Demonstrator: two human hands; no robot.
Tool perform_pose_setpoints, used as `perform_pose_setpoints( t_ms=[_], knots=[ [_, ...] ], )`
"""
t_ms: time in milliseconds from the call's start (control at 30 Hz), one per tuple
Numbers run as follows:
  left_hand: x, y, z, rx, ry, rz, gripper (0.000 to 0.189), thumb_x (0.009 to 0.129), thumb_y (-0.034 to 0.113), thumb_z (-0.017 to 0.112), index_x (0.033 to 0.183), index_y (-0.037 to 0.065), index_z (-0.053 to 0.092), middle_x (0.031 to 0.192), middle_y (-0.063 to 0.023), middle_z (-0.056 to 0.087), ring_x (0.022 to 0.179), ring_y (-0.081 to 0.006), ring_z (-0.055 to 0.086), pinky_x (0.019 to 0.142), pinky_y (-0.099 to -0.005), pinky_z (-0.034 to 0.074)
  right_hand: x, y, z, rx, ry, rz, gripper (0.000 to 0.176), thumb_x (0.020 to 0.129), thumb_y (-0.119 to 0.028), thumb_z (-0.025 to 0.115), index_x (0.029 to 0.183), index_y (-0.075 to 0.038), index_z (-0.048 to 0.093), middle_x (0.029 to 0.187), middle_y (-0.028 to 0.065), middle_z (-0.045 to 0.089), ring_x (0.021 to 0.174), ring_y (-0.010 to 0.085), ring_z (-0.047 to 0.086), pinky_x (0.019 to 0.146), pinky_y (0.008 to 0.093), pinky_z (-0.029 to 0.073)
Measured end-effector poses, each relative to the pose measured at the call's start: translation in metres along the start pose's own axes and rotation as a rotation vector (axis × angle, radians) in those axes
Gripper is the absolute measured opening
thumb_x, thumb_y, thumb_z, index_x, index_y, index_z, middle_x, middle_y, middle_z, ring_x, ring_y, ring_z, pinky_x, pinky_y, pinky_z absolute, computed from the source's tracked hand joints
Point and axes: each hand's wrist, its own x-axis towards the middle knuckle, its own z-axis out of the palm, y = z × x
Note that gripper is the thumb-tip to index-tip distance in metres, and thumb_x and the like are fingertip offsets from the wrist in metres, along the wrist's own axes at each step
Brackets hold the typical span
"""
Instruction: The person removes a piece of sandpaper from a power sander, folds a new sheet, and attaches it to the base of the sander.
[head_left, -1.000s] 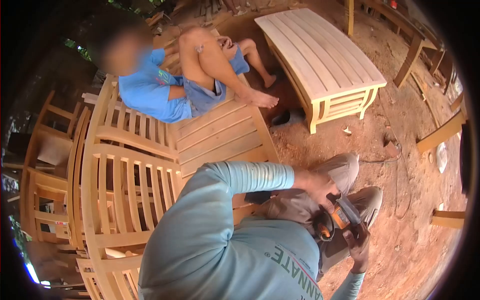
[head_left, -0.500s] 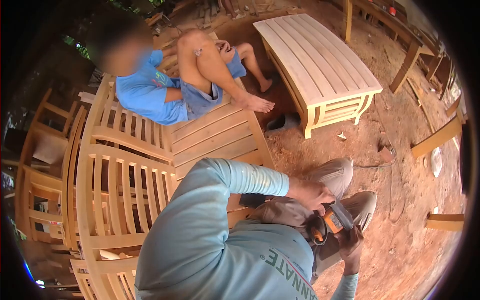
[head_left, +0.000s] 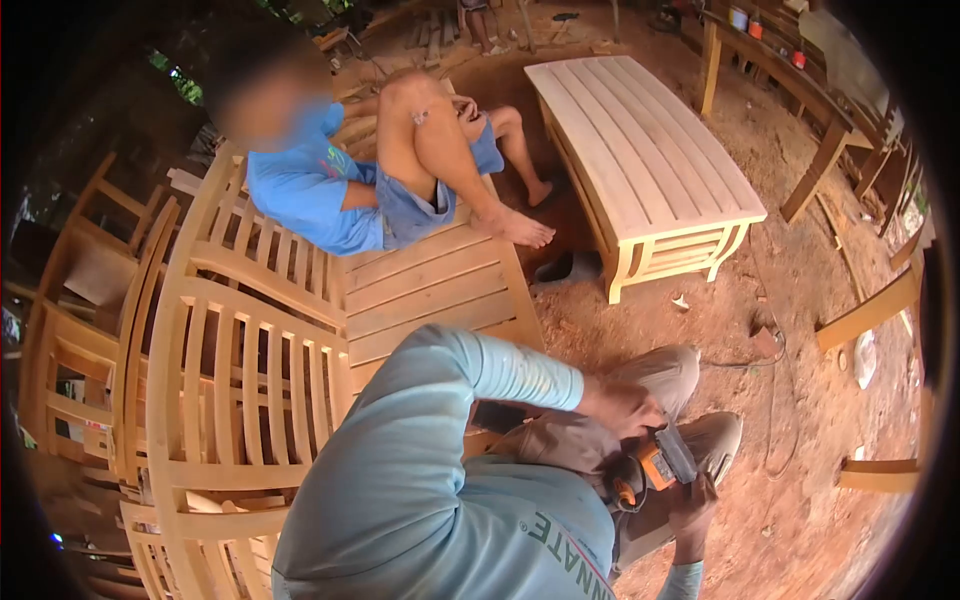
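Observation:
An orange and dark grey power tool, perhaps a sander [head_left: 660, 460], lies tilted above my lap. My left hand [head_left: 622, 406] has its fingers wrapped on the tool's upper end. At the lower end, the fingers of my right hand [head_left: 690, 502] are closed round the edge of its flat dark part. My sleeves are light blue, and my knees in brown trousers are bent beneath the tool. The exact finger contact is partly hidden by the tool.
Another person in a blue shirt [head_left: 315, 195] sits on the slatted wooden bench [head_left: 430, 280] beside me. A slatted low table [head_left: 645, 140] stands ahead on the dirt floor. A cord [head_left: 775, 400] and wooden legs [head_left: 880, 475] are at the right.
The camera view has shifted slightly, so the table and bench appear lower. Both my hands are still on the tool, which has moved slightly left and down in view.

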Motion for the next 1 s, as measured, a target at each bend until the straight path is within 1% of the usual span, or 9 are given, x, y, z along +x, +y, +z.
perform_pose_setpoints(
  t_ms=[200,300,400,433,467,533,567,767,1000],
  knots=[
    [-0.008,0.016,0.012,-0.186,0.233,-0.034,0.021,0.088,0.011,0.072,0.104,-0.001,0.067,0.098,-0.0218,0.068,0.095,-0.0437,0.068,0.083,-0.0492,0.055,-0.009,-0.024,0.005,0.033,0.180,-0.004,0.022,0.084,-0.007,0.073,0.099,0.006,0.064,0.089,0.0241,0.065,0.078,0.0476,0.061,0.068,0.0533,0.049],
    [-0.017,0.039,-0.010,-0.235,0.166,-0.212,0.023,0.085,0.016,0.071,0.102,0.000,0.071,0.095,-0.0205,0.070,0.098,-0.0378,0.071,0.087,-0.0467,0.054,-0.012,-0.034,0.016,0.070,0.175,-0.017,0.033,0.083,-0.009,0.074,0.112,0.004,0.064,0.093,0.0215,0.067,0.080,0.0455,0.063,0.070,0.0524,0.050],
    [-0.019,0.009,0.006,-0.634,0.095,-0.202,0.029,0.093,0.027,0.069,0.108,0.002,0.074,0.103,-0.0159,0.072,0.099,-0.0320,0.069,0.091,-0.0414,0.052,-0.028,-0.052,0.009,0.180,0.229,0.016,0.036,0.078,-0.014,0.074,0.109,0.001,0.066,0.096,0.0214,0.067,0.085,0.0471,0.063,0.079,0.0520,0.054],
    [-0.016,0.011,0.005,-0.692,0.116,-0.384,0.033,0.099,0.031,0.066,0.110,0.001,0.075,0.104,-0.0164,0.072,0.099,-0.0301,0.070,0.092,-0.0410,0.053,-0.033,-0.055,0.009,0.232,0.259,0.020,0.036,0.076,-0.016,0.074,0.107,0.000,0.067,0.098,0.0215,0.067,0.086,0.0481,0.064,0.084,0.0518,0.055],
    [-0.006,0.026,-0.019,-0.759,-0.007,-0.488,0.040,0.104,0.025,0.066,0.131,-0.003,0.072,0.126,-0.0125,0.074,0.119,-0.0202,0.065,0.106,-0.0355,0.050,-0.028,-0.055,0.007,0.077,0.238,-0.037,0.035,0.076,-0.014,0.074,0.107,-0.001,0.067,0.098,0.0205,0.067,0.086,0.0462,0.064,0.080,0.0499,0.055],
    [0.012,0.040,-0.031,-1.091,-0.089,-0.579,0.047,0.105,0.027,0.064,0.141,-0.005,0.065,0.136,-0.0105,0.071,0.128,-0.0160,0.061,0.115,-0.0321,0.043,-0.017,-0.074,0.003,0.105,0.261,0.032,0.038,0.075,0.002,0.075,0.111,-0.002,0.066,0.104,0.0193,0.071,0.085,0.0412,0.067,0.073,0.0446,0.054],
    [0.019,0.042,-0.030,-1.116,-0.131,-0.594,0.050,0.106,0.028,0.062,0.143,-0.005,0.063,0.138,-0.0101,0.070,0.129,-0.0155,0.060,0.116,-0.0314,0.042,-0.019,-0.073,0.003,0.083,0.292,-0.011,0.046,0.073,0.012,0.077,0.117,-0.001,0.067,0.107,0.0191,0.073,0.088,0.0399,0.070,0.076,0.0434,0.057],
    [0.040,0.020,-0.005,-1.451,-0.199,-0.775,0.047,0.104,0.026,0.067,0.139,-0.004,0.066,0.132,-0.0109,0.073,0.122,-0.0177,0.066,0.110,-0.0312,0.046,-0.016,-0.081,0.018,0.044,0.419,-0.030,0.045,0.074,0.010,0.080,0.115,0.000,0.066,0.109,0.0197,0.074,0.084,0.0354,0.071,0.072,0.0401,0.056],
    [0.046,0.016,0.003,-1.349,-0.081,-0.871,0.040,0.101,0.021,0.072,0.132,-0.004,0.070,0.124,-0.0110,0.076,0.113,-0.0177,0.070,0.103,-0.0317,0.052,-0.020,-0.079,0.026,0.323,0.424,0.152,0.040,0.083,0.001,0.075,0.121,0.003,0.064,0.118,0.0196,0.072,0.093,0.0296,0.071,0.086,0.0378,0.056]
  ],
)
